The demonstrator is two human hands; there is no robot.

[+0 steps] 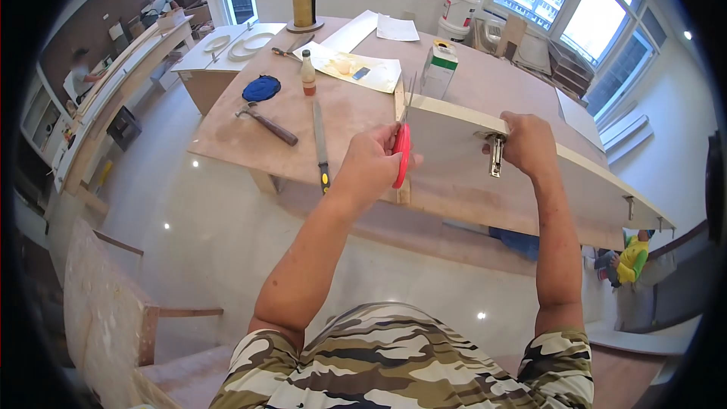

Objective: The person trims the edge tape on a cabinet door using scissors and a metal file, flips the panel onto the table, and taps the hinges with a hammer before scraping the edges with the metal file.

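Observation:
My left hand (369, 160) is closed around a pair of scissors (403, 155) with red handles, their blades pointing up beside the near end of a long white panel (450, 144). The panel stands on its edge across the worktable. My right hand (529, 144) grips the panel's top edge, its fingertips close to a metal cabinet hinge (496, 154). Another hinge (630, 207) is fixed farther along the panel. Left of my left hand lie a long file or knife (320, 144) with a black and yellow handle and a hammer (266, 123).
On the worktable (219, 132) are a small bottle (308, 74), a blue cloth-like bundle (261, 88), a stained sheet (379, 72), a green-white carton (439, 70) and a roll (304, 6). People work at the far left; a person in yellow-green (632, 257) is at right.

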